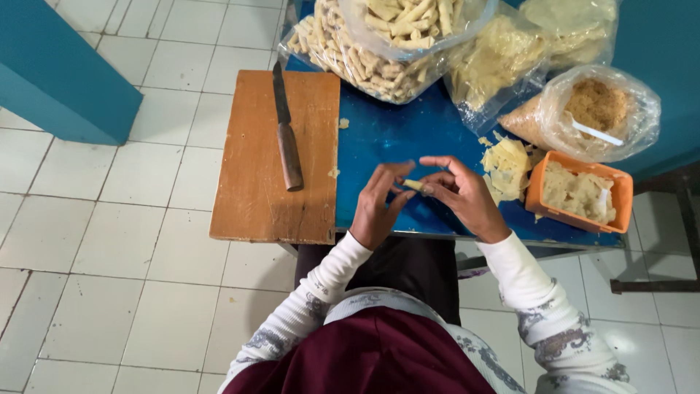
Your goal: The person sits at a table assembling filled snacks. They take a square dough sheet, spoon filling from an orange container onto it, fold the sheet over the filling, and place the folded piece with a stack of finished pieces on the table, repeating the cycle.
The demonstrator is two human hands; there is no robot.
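Pinching a small pale roll of dough point(414, 185) between both hands, the person works over the blue table point(397, 135), just above its near edge. Left hand point(379, 204) comes up from below w/ fingertips closed on the roll's left end; right hand point(461, 191) curls round from the right, thumb and forefinger clamped on the other end, remaining fingers spread. Roll sits between the two hands, lifted off the tabletop.

Left of the hands, a wooden cutting board point(251, 182) lies beside the blue top, w/ a knife point(286, 131) on it, wooden handle toward the person, blade pointing away. Right of the hands, near the right hand: a heap of pale wrapper sheets point(505, 166), then an orange tub point(580, 193) of whitish filling touching the heap's right side. Behind the tub, an open clear bag of brown crumbs point(594, 109) w/ a white utensil in it. At the far edge, a big clear bag of finished rolls point(379, 44) and another bag of pale sheets point(503, 58). White floor tiles point(109, 241) all round; white patterned sleeves, dark red garment at bottom.
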